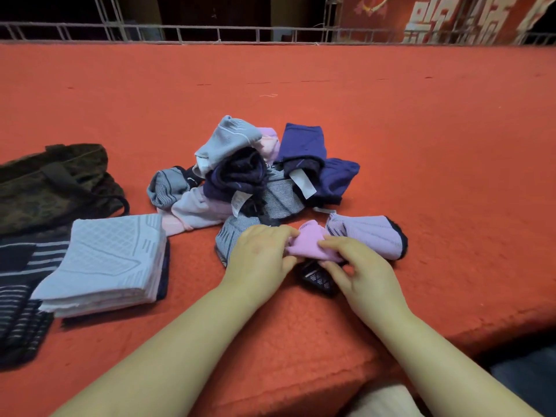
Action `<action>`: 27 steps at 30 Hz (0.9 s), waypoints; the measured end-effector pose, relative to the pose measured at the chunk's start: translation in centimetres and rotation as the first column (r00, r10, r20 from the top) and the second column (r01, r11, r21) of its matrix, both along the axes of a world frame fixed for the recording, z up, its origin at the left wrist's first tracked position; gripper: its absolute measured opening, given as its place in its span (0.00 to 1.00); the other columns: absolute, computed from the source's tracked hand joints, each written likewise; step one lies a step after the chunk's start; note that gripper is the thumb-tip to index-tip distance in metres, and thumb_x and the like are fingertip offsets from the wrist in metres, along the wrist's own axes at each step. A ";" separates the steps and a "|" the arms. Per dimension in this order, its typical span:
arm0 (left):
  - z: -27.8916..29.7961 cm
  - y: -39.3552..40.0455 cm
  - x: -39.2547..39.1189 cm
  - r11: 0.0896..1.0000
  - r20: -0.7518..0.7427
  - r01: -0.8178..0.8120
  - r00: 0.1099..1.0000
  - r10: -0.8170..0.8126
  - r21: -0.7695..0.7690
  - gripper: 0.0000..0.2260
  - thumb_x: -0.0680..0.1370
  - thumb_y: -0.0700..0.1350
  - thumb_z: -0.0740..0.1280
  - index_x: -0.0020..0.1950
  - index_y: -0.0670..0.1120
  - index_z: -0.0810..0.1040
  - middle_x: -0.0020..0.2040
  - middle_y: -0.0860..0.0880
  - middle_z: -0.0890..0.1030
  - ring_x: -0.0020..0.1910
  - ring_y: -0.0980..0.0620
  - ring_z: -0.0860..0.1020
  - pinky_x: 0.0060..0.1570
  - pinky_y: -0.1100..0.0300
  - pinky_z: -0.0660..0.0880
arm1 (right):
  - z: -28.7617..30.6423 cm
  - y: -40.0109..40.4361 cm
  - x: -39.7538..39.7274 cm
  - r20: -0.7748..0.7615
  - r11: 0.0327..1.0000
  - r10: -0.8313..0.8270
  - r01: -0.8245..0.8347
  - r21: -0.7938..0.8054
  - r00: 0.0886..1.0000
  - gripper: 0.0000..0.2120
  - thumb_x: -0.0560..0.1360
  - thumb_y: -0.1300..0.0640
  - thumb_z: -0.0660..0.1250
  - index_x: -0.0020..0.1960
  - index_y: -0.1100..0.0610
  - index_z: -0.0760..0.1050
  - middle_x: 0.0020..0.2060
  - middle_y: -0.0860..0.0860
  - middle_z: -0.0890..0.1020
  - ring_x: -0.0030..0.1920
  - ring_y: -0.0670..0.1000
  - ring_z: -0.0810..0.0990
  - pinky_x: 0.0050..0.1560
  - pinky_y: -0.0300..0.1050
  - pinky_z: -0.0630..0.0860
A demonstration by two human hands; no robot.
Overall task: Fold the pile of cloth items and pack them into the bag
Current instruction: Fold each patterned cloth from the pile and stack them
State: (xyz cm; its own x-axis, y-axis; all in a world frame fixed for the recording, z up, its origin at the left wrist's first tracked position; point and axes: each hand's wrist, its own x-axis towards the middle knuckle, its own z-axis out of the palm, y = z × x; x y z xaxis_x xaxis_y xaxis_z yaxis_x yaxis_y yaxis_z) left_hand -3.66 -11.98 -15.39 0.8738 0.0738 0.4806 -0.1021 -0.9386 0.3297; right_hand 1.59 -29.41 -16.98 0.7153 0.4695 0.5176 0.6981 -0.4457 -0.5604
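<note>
Beside folded stack [105,260], both hands' grip pinching pink cloth [310,242], pile [255,176] behind, possibly mesh beneath.

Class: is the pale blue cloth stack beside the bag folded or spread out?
Folded: the pale blue stack shows neat layered edges.

Both hands are on a small pink cloth [311,243] at the near edge of the pile [255,176]: left hand [260,255] pinches its left side, right hand [361,273] grips the right side. The pile's a jumble of blue, grey, striped and pink pieces on the orange-red bench [421,130]. A folded stack [105,260] sits to the left, just in front of a dark bag [54,182].
</note>
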 end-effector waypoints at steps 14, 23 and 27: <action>1.5 3.4 -13.4 0.773 0.032 -0.054 0.995 0.095 -0.632 0.08 0.67 0.60 0.67 0.40 0.57 0.77 0.56 0.60 0.77 0.56 0.67 0.73 0.58 0.73 0.65 | 3.1 4.8 -8.5 -0.378 0.898 0.346 -0.188 0.398 0.859 0.04 0.68 0.54 0.72 0.42 0.47 0.81 0.39 0.41 0.84 0.39 0.39 0.80 0.46 0.31 0.73; -0.7 4.5 -17.5 0.635 -0.096 -0.101 0.995 0.042 -0.766 0.19 0.70 0.59 0.67 0.58 0.53 0.80 0.55 0.58 0.82 0.57 0.61 0.78 0.60 0.64 0.72 | 2.2 8.9 -13.2 -0.561 0.845 0.473 -0.168 0.508 0.679 0.10 0.66 0.52 0.75 0.46 0.51 0.79 0.40 0.46 0.85 0.42 0.41 0.82 0.45 0.33 0.75; -1.2 4.6 -17.6 0.554 -0.099 -0.182 0.979 0.176 -0.812 0.13 0.71 0.57 0.67 0.48 0.51 0.83 0.45 0.57 0.84 0.46 0.60 0.81 0.48 0.66 0.74 | 1.8 7.9 -14.9 -0.658 0.923 0.348 -0.120 0.366 0.667 0.28 0.61 0.45 0.72 0.59 0.50 0.73 0.52 0.42 0.82 0.52 0.37 0.80 0.53 0.32 0.74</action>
